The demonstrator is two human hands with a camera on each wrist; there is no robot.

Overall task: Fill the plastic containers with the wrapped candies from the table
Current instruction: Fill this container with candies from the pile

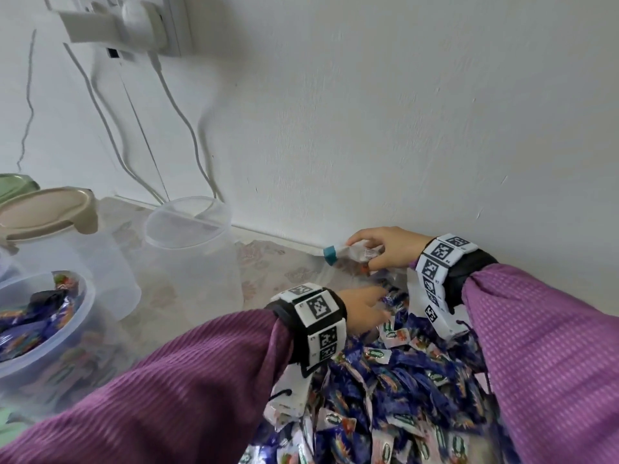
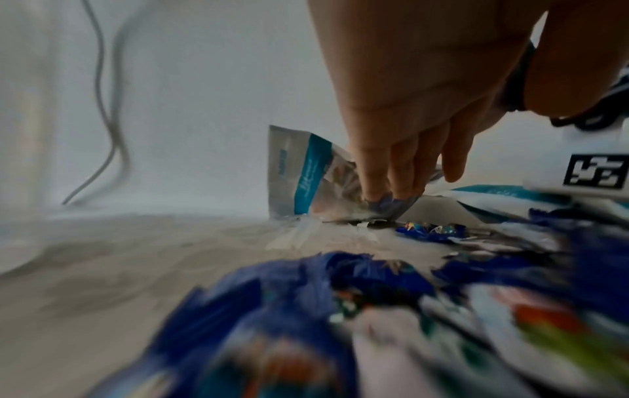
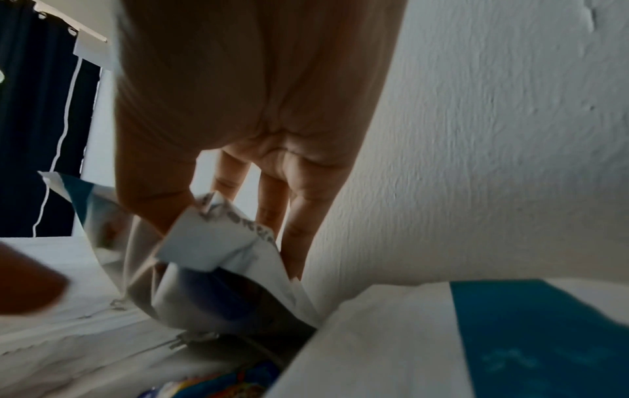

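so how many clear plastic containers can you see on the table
3. One holding candies at the near left, one under a beige lid behind it, one open and apparently empty by the wall. More may lie beyond the left edge.

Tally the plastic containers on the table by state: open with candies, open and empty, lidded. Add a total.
Open container with candies: 1
Open empty container: 1
Container under the beige lid: 1
Green lid at the left edge: 1, its container out of view, not counted
Total: 3 containers in view
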